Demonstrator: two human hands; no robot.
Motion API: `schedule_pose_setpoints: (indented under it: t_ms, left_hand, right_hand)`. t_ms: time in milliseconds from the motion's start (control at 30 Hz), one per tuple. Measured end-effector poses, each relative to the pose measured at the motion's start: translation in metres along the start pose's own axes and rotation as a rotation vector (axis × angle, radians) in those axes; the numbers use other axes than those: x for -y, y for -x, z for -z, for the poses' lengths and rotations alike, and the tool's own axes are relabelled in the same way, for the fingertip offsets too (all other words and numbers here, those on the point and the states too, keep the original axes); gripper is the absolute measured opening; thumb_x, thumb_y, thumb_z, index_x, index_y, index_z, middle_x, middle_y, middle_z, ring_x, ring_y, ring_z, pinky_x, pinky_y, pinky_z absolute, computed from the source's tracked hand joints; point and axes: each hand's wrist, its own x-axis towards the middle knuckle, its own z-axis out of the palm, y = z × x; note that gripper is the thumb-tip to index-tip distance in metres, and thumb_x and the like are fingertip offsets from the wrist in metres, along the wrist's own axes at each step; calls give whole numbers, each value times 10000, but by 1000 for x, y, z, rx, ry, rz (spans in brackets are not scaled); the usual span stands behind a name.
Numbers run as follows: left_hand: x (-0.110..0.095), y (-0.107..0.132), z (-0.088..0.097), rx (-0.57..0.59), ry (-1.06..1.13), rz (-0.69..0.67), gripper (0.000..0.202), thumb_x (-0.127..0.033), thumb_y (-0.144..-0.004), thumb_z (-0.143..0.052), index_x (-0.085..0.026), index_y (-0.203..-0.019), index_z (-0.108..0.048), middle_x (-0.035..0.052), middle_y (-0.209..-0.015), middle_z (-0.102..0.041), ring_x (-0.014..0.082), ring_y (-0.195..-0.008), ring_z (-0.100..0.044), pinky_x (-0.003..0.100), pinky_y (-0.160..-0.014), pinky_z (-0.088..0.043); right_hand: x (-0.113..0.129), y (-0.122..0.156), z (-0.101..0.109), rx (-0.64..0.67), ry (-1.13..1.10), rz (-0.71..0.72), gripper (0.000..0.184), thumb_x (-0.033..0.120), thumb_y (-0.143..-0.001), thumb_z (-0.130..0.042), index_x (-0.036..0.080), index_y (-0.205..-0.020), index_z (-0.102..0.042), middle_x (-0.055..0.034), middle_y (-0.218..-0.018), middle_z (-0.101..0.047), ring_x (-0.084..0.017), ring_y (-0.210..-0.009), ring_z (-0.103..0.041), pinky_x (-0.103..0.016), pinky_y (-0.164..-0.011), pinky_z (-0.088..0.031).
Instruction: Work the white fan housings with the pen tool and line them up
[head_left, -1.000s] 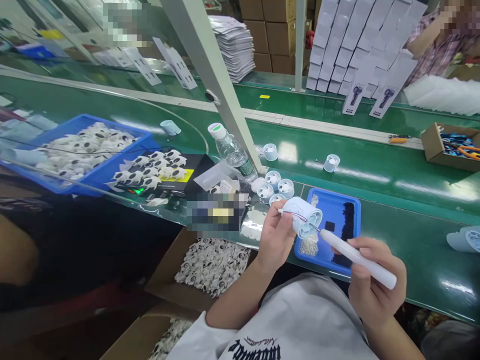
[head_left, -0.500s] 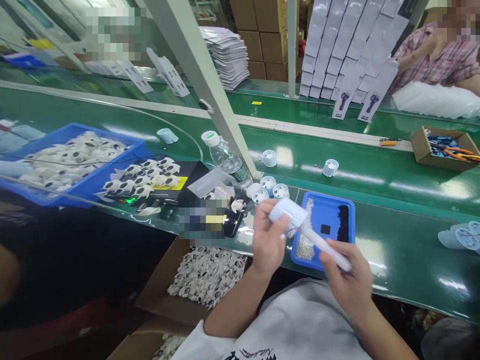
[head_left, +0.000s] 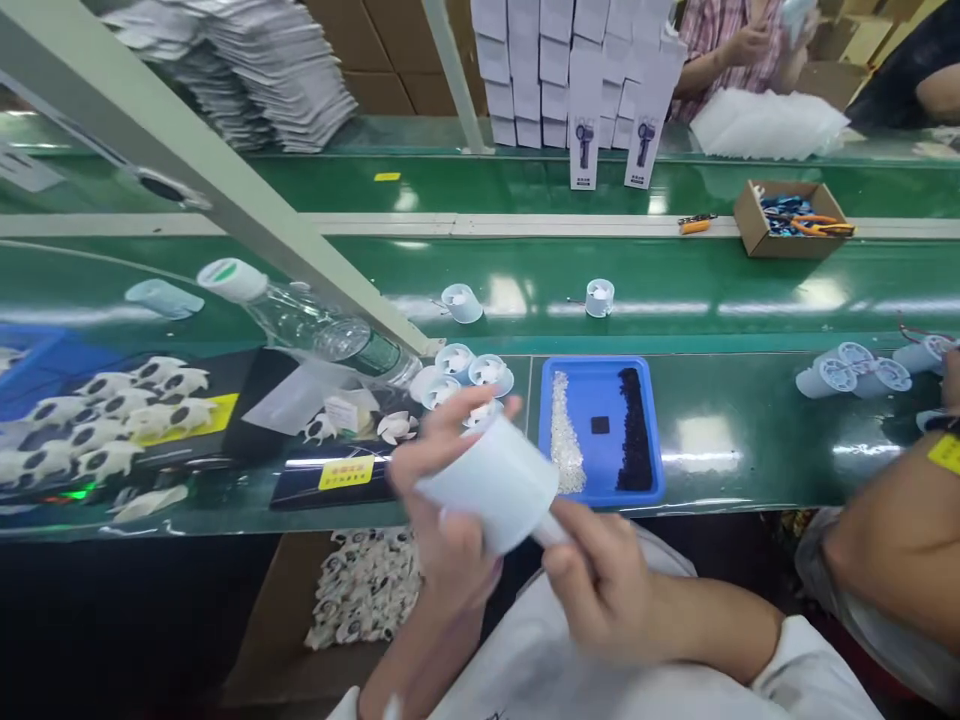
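A pale blue cylindrical fan housing (head_left: 491, 485) is tilted in front of my body, with my left hand (head_left: 450, 500) wrapped around it. My right hand (head_left: 600, 570) grips a white rod (head_left: 551, 530) at the housing's lower right side; most of the rod is hidden by my fingers and the housing. Behind my left hand stand several similar housings (head_left: 491, 372) with white fan blades inside. Just beyond my right hand lies a blue tray (head_left: 600, 365) holding white bits (head_left: 564, 435), black bits (head_left: 634, 430) and a small black square (head_left: 600, 425).
A clear bottle (head_left: 322, 325) leans near the slanted post (head_left: 247, 200). White fan blades (head_left: 112, 410) lie at left, more in a carton (head_left: 364, 590) below. Two housings stand on the green belt. A cardboard box (head_left: 787, 240) with pliers sits beyond. At right, a co-worker's arm (head_left: 900, 540) reaches near housings.
The view has swung left to right and closer. The housing has come nearer my body and turned, and my right hand now grips the rod close to the housing.
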Motion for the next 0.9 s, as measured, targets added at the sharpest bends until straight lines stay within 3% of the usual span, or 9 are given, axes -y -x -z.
schedule_pose_setpoints:
  t_ms: [100, 133, 233, 333, 400, 500, 633, 767, 900]
  left_hand:
    - [3, -56, -2, 230, -131, -63, 459, -467, -654, -814, -236, -825, -455, 27, -946, -623, 229, -874, -667, 355, -752, -550]
    - [5, -80, -5, 234, -239, -63, 470, -376, -613, -849, -227, -819, -454, 21, -919, -603, 204, -823, -656, 327, -736, -537]
    - [20, -161, -22, 234, -681, -71, 637, -186, -446, -905, -190, -968, -539, 34, -933, -602, 245, -949, -628, 362, -904, -485]
    - [45, -228, -53, 462, -1292, -68, 558, -156, -593, -811, -155, -1103, -585, 121, -1152, -608, 337, -1178, -550, 469, -1047, -389]
    - [62, -254, -77, 555, -1655, 34, 531, -147, -638, -780, -134, -1140, -605, 159, -1246, -590, 367, -1273, -488, 501, -1108, -314]
    - [84, -262, -108, 617, -1733, 44, 718, -261, -708, -777, -127, -1346, -475, 208, -1388, -498, 391, -1339, -426, 545, -1143, -257]
    - [98, -248, -125, 705, -1573, -7, 753, -299, -817, -689, -232, -1464, -309, 190, -1542, -294, 431, -1382, -353, 764, -1099, -73]
    - [103, -240, -121, 721, -1500, -136, 559, -175, -861, -605, -232, -1382, -414, 165, -1523, -297, 387, -1408, -297, 804, -1071, -56]
    - [105, -241, -122, 755, -1476, -205, 246, -113, -870, -537, -210, -1086, -603, 122, -1467, -352, 340, -1411, -262, 776, -1098, -51]
  right_hand:
    - [-30, -10, 15, -47, 143, -143, 277, 306, -982, -375, 168, -1009, -613, 65, -542, -451, -87, -429, -395, -217, -426, -334]
    - [-41, -14, 22, -56, 185, -208, 275, 301, -980, -380, 178, -999, -625, 58, -551, -481, -91, -446, -426, -215, -437, -346]
    - [-72, -25, 44, -228, 314, -247, 271, 278, -946, -403, 183, -1073, -623, 14, -667, -595, -128, -558, -541, -245, -531, -439]
    - [-91, -32, 57, -330, 332, -217, 171, 286, -878, -543, 201, -1005, -620, 5, -708, -625, -148, -604, -577, -277, -589, -485]
    - [-98, -33, 59, -349, 312, -177, 94, 301, -857, -610, 216, -897, -611, -14, -763, -642, -165, -688, -609, -292, -637, -504]
    - [-108, -31, 58, -308, 221, -150, 113, 339, -903, -586, 226, -906, -590, -42, -877, -658, -174, -762, -635, -304, -661, -523]
    - [-123, -28, 54, -216, 130, -191, 146, 370, -947, -547, 236, -999, -573, -49, -957, -671, -161, -734, -646, -320, -674, -541]
    - [-130, -29, 54, -171, 124, -198, 152, 378, -950, -550, 237, -1003, -573, -48, -959, -672, -167, -747, -654, -329, -683, -544]
    - [-132, -31, 54, -174, 134, -183, 152, 372, -947, -559, 236, -1014, -577, -54, -965, -672, -174, -771, -659, -335, -698, -547]
